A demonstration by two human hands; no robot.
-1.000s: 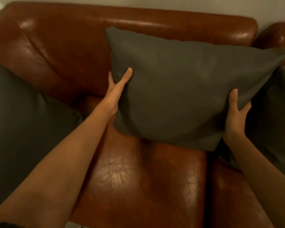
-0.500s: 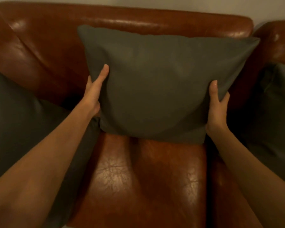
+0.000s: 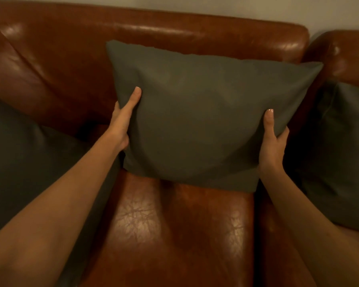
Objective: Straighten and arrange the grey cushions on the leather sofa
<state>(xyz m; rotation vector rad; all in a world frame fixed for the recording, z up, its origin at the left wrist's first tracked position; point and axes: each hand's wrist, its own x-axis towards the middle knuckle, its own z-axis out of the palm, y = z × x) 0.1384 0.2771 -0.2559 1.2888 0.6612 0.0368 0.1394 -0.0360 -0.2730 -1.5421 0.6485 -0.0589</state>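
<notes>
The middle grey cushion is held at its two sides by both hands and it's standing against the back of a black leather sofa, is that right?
Not quite: the sofa is brown leather, not black, as the head view shows. The middle grey cushion is indeed held at its sides by the left hand and right hand, against the sofa's back.

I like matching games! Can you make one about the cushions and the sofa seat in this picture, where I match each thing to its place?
Things:
1. middle cushion
2. left cushion
3. right cushion
4. seat

Places:
A. at the picture's right edge
B. bare, in front of the held cushion
C. held at both sides by the left hand and right hand
D. under the left forearm

Pairs: 1-C, 2-D, 3-A, 4-B
</notes>
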